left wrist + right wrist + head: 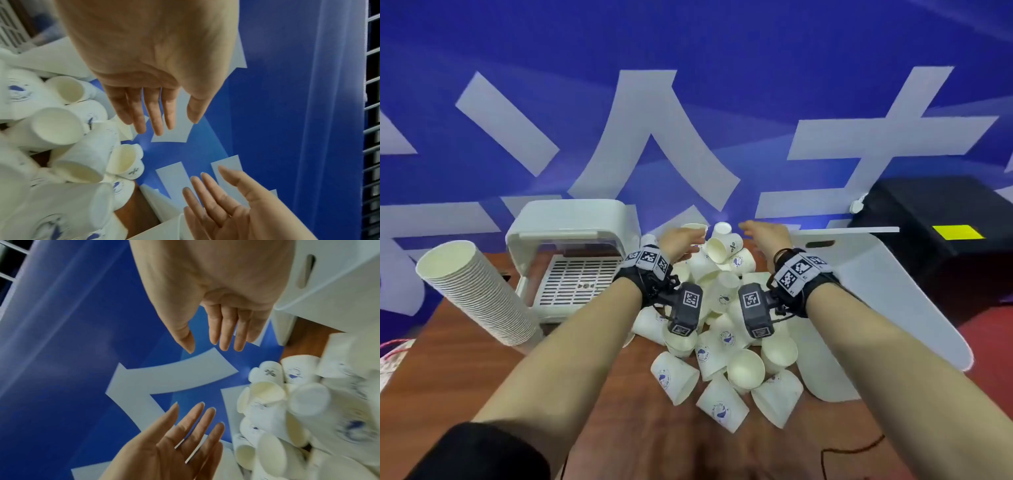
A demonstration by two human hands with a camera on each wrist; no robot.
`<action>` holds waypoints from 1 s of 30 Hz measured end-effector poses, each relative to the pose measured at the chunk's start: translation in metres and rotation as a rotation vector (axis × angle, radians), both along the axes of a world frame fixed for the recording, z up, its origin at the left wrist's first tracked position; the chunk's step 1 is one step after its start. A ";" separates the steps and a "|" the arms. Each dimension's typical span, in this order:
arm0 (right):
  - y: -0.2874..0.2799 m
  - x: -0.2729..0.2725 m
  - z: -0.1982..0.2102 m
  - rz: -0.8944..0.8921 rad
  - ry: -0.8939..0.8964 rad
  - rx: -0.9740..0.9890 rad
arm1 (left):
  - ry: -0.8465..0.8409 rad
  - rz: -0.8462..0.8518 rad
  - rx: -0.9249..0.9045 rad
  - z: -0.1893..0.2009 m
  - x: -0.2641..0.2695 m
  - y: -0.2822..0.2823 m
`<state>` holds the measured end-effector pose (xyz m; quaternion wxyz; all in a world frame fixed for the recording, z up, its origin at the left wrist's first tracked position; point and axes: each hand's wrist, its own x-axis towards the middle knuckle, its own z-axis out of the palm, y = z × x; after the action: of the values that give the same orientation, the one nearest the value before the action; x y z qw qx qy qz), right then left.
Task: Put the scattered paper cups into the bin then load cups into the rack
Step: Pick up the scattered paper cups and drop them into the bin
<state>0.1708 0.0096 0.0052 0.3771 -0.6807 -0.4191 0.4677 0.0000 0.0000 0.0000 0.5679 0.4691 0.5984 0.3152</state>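
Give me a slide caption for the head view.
Both open hands, left and right, reach over a heap of paper cups on the table.

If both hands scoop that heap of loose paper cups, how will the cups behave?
The paper cups look thin and light, so they probably crush if squeezed. Many lie on their sides on the table, likely rolling when nudged. Piled loosely between left hand and right hand, some may spill.

Both arms outstretched, left hand [681,241] and right hand [765,236] palms facing, fingers [153,113] straight.
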 end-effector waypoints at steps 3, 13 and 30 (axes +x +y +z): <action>-0.006 -0.002 -0.024 0.052 -0.090 -0.006 | 0.037 0.036 -0.027 -0.031 -0.009 -0.005; -0.015 0.013 -0.109 -0.045 -0.181 -0.138 | 0.015 -0.071 -0.146 -0.109 -0.031 -0.014; -0.019 0.027 -0.147 0.255 -0.497 -0.105 | 0.430 -0.672 0.103 -0.163 -0.059 -0.036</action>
<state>0.1974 -0.0091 -0.1415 0.1654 -0.7347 -0.5562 0.3513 -0.0592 -0.0361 -0.1635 0.4771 0.7217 0.5003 0.0360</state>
